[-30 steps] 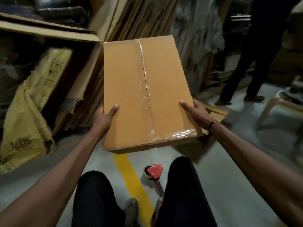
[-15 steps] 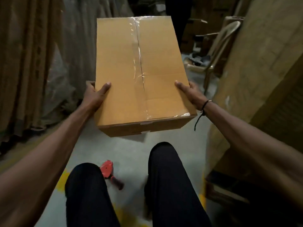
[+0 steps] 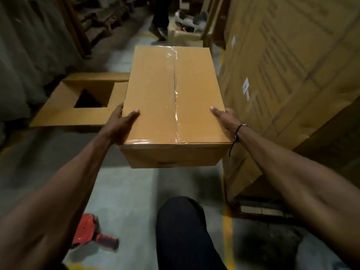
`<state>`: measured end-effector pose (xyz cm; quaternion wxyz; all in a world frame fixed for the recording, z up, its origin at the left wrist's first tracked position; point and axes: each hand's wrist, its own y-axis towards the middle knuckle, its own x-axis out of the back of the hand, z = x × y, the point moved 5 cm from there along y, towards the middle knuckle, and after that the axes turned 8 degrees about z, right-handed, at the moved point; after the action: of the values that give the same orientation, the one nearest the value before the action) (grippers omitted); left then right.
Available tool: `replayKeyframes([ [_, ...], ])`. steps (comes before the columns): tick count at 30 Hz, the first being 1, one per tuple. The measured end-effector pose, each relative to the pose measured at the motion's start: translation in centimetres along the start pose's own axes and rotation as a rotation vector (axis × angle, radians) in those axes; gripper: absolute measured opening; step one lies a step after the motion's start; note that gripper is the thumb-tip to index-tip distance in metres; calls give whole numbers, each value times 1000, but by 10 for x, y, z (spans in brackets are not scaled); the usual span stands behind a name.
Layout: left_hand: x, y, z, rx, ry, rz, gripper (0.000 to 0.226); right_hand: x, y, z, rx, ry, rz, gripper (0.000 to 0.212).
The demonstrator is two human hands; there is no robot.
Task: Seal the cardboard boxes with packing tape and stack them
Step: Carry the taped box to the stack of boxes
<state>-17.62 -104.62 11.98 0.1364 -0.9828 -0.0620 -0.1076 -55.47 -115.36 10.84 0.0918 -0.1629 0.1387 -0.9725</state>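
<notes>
A sealed brown cardboard box (image 3: pixel 155 90) with clear tape along its top seam is held in the air in front of me. My left hand (image 3: pixel 120 123) grips its near left edge, thumb on top. My right hand (image 3: pixel 226 117) grips the near right edge, thumb also on top. A red tape dispenser (image 3: pixel 87 230) lies on the floor at the lower left, by my left arm.
An open cardboard box (image 3: pixel 58 112) with spread flaps sits on the floor, left of the held box. Tall printed cartons (image 3: pixel 282 75) form a wall close on the right. Another person's legs (image 3: pixel 159 20) stand at the far end of the aisle. My knee (image 3: pixel 183 230) is below the box.
I have turned right with the box in both hands. The box has come down lower and now sits beside the tall cartons. The open box has come into view on the left.
</notes>
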Motion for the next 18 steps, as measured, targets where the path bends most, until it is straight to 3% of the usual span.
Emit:
replayKeyframes([
  [7,-39,92,120,73,45,72,68,-23,90,-107,-167,-71,-10,81],
  [14,-77,148,204,63,24,124,53,-30,146,-215,-226,-135,-60,69],
  [18,-92,166,235,31,105,159,60,-34,155,-253,-234,-91,-76,87],
])
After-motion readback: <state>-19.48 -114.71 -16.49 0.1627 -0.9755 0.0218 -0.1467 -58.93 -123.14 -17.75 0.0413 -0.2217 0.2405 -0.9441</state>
